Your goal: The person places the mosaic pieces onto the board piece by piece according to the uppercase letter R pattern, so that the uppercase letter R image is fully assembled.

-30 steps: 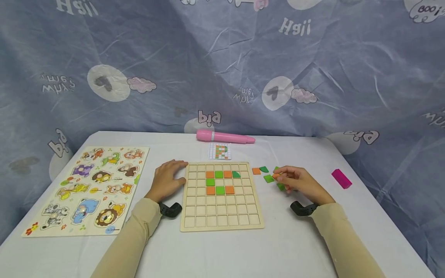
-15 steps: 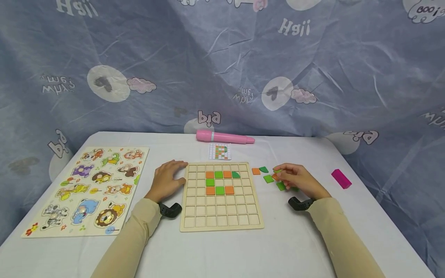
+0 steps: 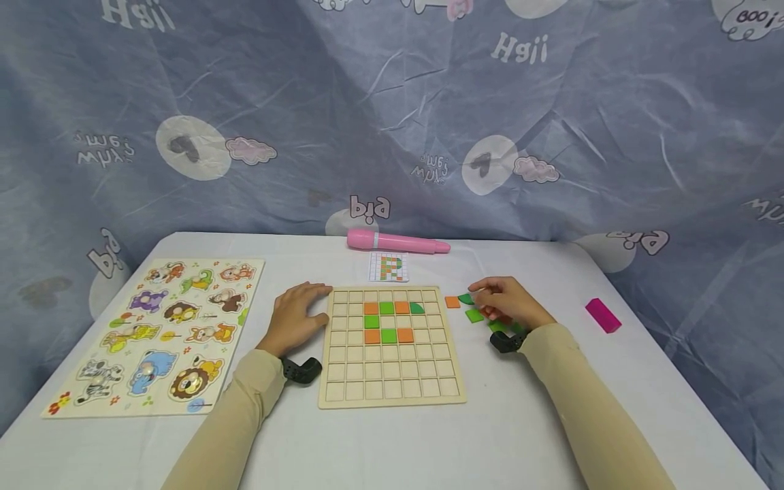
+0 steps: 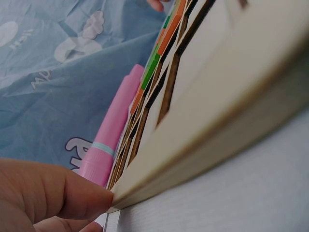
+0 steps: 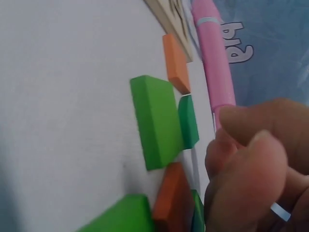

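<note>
A wooden grid board point(image 3: 392, 405) lies flat, with orange and green square tiles and a dark green quarter-round in its upper cells. My left hand point(image 3: 292, 318) touches the board's left edge, thumb and forefinger spread along it; in the left wrist view the thumb point(image 4: 72, 195) is right at the rim. Right of the board, my right hand point(image 3: 511, 303) hovers over loose tiles, fingers loosely bent. Its fingertips are beside a dark green quarter-round point(image 5: 188, 122); no tile shows between them. Near it lie a green square point(image 5: 154, 121), an orange square point(image 5: 176, 65) and another orange tile point(image 5: 174, 199).
Behind the board lies a small pattern card point(image 3: 388, 267), then a pink marker-like stick point(image 3: 398, 242). An animal puzzle board point(image 3: 153, 337) covers the table's left side. Farther right is a magenta block point(image 3: 603, 316). A printed grey-blue cloth point(image 3: 392, 122) hangs behind.
My right hand has shifted left and slightly away from me, from an orange tile toward the dark green quarter-round. The left hand stays at the board's edge.
</note>
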Demonstrator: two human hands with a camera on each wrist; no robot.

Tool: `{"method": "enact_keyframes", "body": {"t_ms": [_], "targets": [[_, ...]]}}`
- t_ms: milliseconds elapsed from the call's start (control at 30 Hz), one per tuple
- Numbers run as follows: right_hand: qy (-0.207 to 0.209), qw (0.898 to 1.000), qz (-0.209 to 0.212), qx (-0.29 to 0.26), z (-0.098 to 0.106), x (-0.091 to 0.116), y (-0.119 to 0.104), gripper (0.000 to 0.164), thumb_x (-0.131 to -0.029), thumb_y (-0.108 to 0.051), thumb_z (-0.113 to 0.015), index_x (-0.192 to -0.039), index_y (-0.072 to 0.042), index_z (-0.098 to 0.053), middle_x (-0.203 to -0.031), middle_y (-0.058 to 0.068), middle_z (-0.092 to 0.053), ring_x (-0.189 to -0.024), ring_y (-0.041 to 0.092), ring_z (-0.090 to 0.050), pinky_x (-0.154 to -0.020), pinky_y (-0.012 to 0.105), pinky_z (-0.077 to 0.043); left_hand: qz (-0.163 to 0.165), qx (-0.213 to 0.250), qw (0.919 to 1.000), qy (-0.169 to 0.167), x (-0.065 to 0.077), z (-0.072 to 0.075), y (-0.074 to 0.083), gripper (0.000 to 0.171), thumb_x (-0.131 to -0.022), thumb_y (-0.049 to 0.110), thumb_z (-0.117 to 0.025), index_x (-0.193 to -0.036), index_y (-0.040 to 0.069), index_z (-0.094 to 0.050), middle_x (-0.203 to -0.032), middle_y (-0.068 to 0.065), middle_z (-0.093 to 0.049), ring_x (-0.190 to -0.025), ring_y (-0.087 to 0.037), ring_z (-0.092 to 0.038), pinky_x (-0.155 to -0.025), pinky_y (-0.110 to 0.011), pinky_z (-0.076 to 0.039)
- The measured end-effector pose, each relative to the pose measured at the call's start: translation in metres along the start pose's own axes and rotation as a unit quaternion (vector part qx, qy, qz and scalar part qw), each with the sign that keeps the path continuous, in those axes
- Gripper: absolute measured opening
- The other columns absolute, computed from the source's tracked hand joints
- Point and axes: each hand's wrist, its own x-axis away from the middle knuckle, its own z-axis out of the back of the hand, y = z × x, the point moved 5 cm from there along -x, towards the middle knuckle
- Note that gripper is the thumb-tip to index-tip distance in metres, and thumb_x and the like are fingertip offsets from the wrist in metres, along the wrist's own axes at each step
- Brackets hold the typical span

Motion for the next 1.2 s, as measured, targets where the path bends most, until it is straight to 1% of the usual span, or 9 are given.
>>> {"method": "enact_keyframes", "body": {"t_ms": [300,467,667,733,800,867,1000,1067,1200], "targets": [[0.027,0.997,-0.015,0.064,-0.006,-0.006,-0.005,0.038,-0.099,-0.012,-0.074,-0.134,0.001,-0.070,-0.087,0.005,-0.065,-0.056,0.012,-0.059,-0.046,0.023,-0.040,0.004,-0.002,1.0000,-0.001,0.000,0.000,0.001,0.061,-0.092,0.019,-0.065,-0.151,0.005,-0.061,-0.161,-0.019,-0.054,-0.158,-0.044,-0.034,-0.128,-0.066,-0.017],[0.043,0.997,-0.021,0.068,-0.007,-0.006,-0.006,0.031,-0.099,-0.010,-0.074,-0.127,0.001,-0.071,-0.087,0.005,-0.065,-0.055,0.011,-0.059,-0.047,0.023,-0.043,0.004,-0.001,1.0000,0.000,-0.001,0.000,0.000,0.061,-0.092,0.020,-0.065,-0.151,0.005,-0.062,-0.161,-0.018,-0.054,-0.158,-0.044,-0.033,-0.128,-0.066,-0.017],[0.053,0.996,-0.004,0.070,-0.007,-0.004,-0.008,0.030,-0.098,-0.011,-0.076,-0.124,0.001,-0.069,-0.094,0.008,-0.066,-0.057,0.010,-0.063,-0.051,0.023,-0.050,0.004,-0.002,1.0000,0.000,-0.001,-0.001,-0.002,0.061,-0.092,0.019,-0.066,-0.151,0.006,-0.062,-0.161,-0.018,-0.054,-0.158,-0.043,-0.033,-0.128,-0.066,-0.017],[0.059,0.997,0.005,0.056,-0.006,-0.003,-0.008,0.032,-0.098,-0.011,-0.076,-0.125,0.002,-0.067,-0.099,0.010,-0.068,-0.060,0.011,-0.065,-0.054,0.023,-0.054,0.004,-0.004,1.0000,-0.001,-0.001,-0.001,-0.002,0.060,-0.092,0.019,-0.065,-0.151,0.006,-0.062,-0.161,-0.018,-0.054,-0.158,-0.043,-0.033,-0.128,-0.066,-0.018],[0.064,0.998,0.009,0.024,-0.005,-0.003,-0.008,0.033,-0.098,-0.010,-0.076,-0.127,0.002,-0.065,-0.103,0.011,-0.071,-0.062,0.011,-0.065,-0.056,0.023,-0.056,0.005,-0.005,1.0000,-0.001,-0.001,-0.001,-0.001,0.060,-0.092,0.019,-0.065,-0.151,0.006,-0.062,-0.161,-0.018,-0.054,-0.158,-0.043,-0.033,-0.128,-0.065,-0.018],[0.062,0.998,0.014,-0.018,-0.004,-0.002,-0.008,0.034,-0.099,-0.007,-0.074,-0.128,0.003,-0.061,-0.099,0.009,-0.073,-0.063,0.010,-0.063,-0.058,0.023,-0.058,0.004,-0.005,1.0000,-0.001,-0.001,-0.001,-0.001,0.060,-0.093,0.019,-0.065,-0.151,0.006,-0.062,-0.161,-0.018,-0.054,-0.158,-0.044,-0.033,-0.128,-0.066,-0.018],[0.049,0.994,0.013,-0.093,-0.004,-0.001,-0.010,0.035,-0.101,-0.003,-0.072,-0.131,0.003,-0.056,-0.086,0.003,-0.072,-0.062,0.010,-0.058,-0.056,0.022,-0.053,0.005,-0.005,1.0000,-0.001,-0.001,-0.001,-0.001,0.060,-0.092,0.019,-0.066,-0.151,0.006,-0.062,-0.161,-0.018,-0.054,-0.158,-0.044,-0.033,-0.128,-0.065,-0.017],[0.040,0.993,0.016,-0.108,-0.005,0.000,-0.012,0.036,-0.102,-0.002,-0.070,-0.135,0.003,-0.056,-0.084,0.003,-0.069,-0.061,0.009,-0.056,-0.055,0.022,-0.051,0.004,-0.006,1.0000,-0.001,-0.001,-0.001,-0.001,0.060,-0.092,0.019,-0.066,-0.151,0.006,-0.062,-0.161,-0.018,-0.054,-0.158,-0.044,-0.033,-0.128,-0.066,-0.017],[0.014,0.993,0.021,-0.115,-0.007,0.002,-0.016,0.038,-0.105,-0.005,-0.066,-0.142,0.002,-0.058,-0.084,0.004,-0.066,-0.057,0.008,-0.051,-0.053,0.022,-0.046,0.003,-0.007,1.0000,0.001,-0.001,-0.001,-0.001,0.060,-0.092,0.019,-0.066,-0.151,0.006,-0.062,-0.161,-0.018,-0.054,-0.158,-0.044,-0.034,-0.128,-0.066,-0.017]]}}
